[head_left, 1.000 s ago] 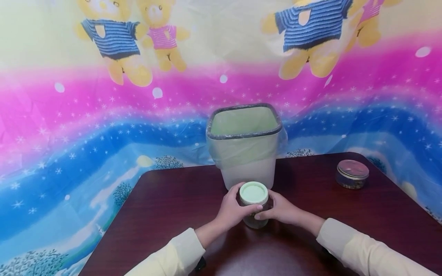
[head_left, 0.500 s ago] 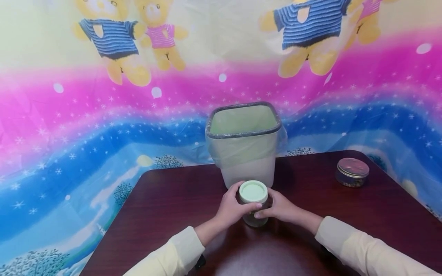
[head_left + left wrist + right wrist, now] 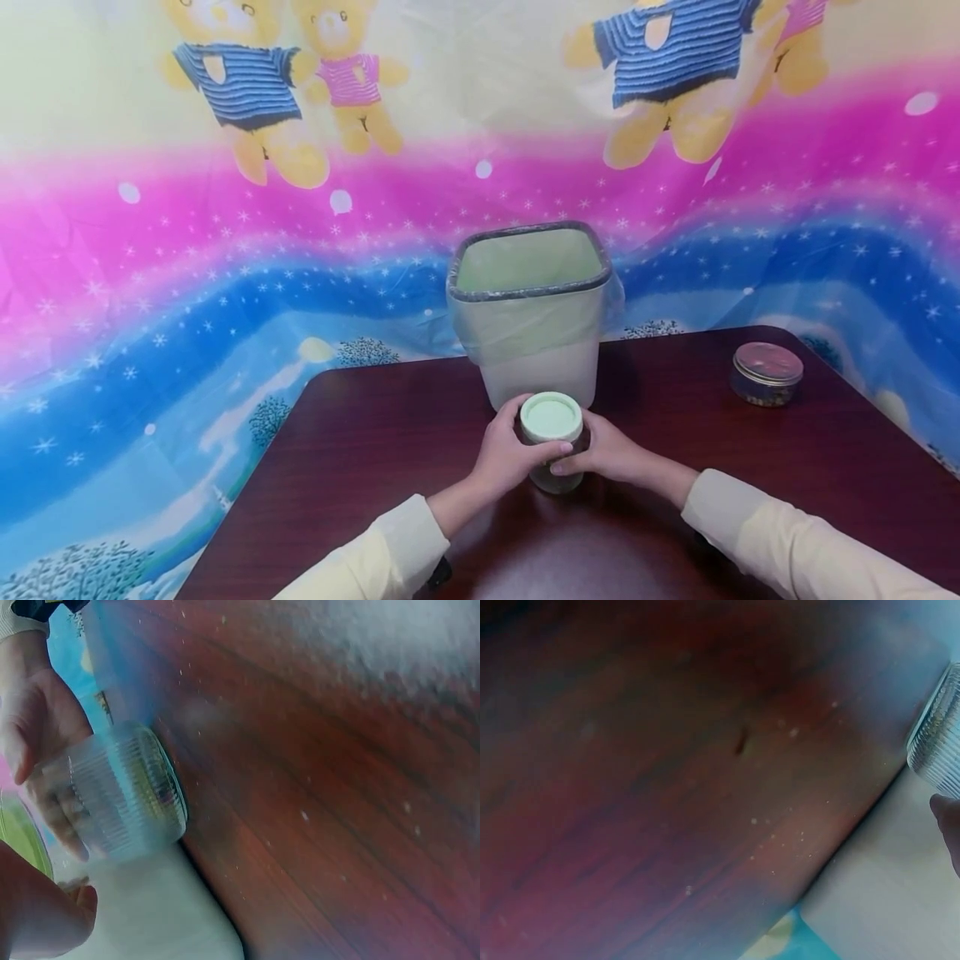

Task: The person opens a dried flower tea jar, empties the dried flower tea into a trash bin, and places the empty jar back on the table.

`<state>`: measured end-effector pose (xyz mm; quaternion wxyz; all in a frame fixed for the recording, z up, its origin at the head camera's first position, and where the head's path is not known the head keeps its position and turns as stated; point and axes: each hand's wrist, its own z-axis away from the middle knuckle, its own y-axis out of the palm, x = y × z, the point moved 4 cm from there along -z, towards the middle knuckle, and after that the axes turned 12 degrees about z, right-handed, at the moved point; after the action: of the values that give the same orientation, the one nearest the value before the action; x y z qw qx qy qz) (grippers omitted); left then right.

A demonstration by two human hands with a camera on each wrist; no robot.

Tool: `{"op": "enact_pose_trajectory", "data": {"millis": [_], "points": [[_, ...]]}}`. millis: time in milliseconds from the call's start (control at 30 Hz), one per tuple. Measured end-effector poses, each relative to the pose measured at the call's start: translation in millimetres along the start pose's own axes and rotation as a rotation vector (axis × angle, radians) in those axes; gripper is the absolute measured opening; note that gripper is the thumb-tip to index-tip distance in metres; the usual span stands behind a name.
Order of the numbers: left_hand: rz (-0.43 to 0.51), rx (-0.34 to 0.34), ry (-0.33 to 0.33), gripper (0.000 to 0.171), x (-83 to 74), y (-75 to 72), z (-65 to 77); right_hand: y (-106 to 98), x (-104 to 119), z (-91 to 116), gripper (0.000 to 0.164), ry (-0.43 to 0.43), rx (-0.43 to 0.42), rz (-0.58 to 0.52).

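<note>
A clear ribbed jar (image 3: 557,479) with a pale green lid (image 3: 551,417) stands upright on the dark red table, just in front of the bin. From the left side, my left hand (image 3: 510,450) grips its upper part, the thumb lying across the front below the lid. My right hand (image 3: 611,454) holds the opposite side, its thumb slightly lower on the glass. In the left wrist view, something yellowish shows low inside the jar (image 3: 127,795). The right wrist view catches only the jar's ribbed lower side (image 3: 939,731) and a fingertip (image 3: 946,814) against it.
A whitish bin (image 3: 536,375) with a grey rim and a thin plastic liner stands behind the jar. Toward the table's (image 3: 360,467) right back corner is a round tin (image 3: 767,375) with a reddish lid. A printed bear curtain (image 3: 450,100) hangs behind the table.
</note>
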<state>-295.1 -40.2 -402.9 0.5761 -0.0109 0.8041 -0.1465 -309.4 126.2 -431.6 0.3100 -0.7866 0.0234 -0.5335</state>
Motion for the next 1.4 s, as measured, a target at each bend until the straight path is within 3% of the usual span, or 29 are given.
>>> {"op": "enact_pose_trajectory", "data": {"millis": [300, 433, 667, 900, 1100, 1200, 1400], "points": [[-0.01, -0.104, -0.004, 0.081, -5.5, 8.6, 5.4, -1, -1, 1, 0.081, 0.023, -0.014, 0.03], [-0.015, -0.103, -0.023, 0.085, -4.9, 8.5, 6.2, -1, 1, 1, 0.08, 0.025, -0.004, 0.026], [0.003, 0.026, -0.023, 0.093, -1.1, 0.6, 1.5, 0, 3, 2, 0.081, 0.031, 0.018, 0.036], [0.135, 0.201, -0.037, 0.076, 5.8, -8.2, -13.1, 1, 2, 2, 0.078, 0.048, 0.042, 0.0], [0.187, 0.343, -0.04, 0.076, 8.1, -11.6, -23.5, 1, 1, 1, 0.077, 0.048, 0.069, -0.012], [0.175, 0.373, -0.034, 0.077, 8.1, -12.0, -27.0, 2, 1, 1, 0.078, 0.042, 0.077, -0.014], [0.146, 0.371, -0.017, 0.073, 7.0, -11.3, -28.0, 1, 0, 1, 0.078, 0.062, 0.079, -0.016]]}}
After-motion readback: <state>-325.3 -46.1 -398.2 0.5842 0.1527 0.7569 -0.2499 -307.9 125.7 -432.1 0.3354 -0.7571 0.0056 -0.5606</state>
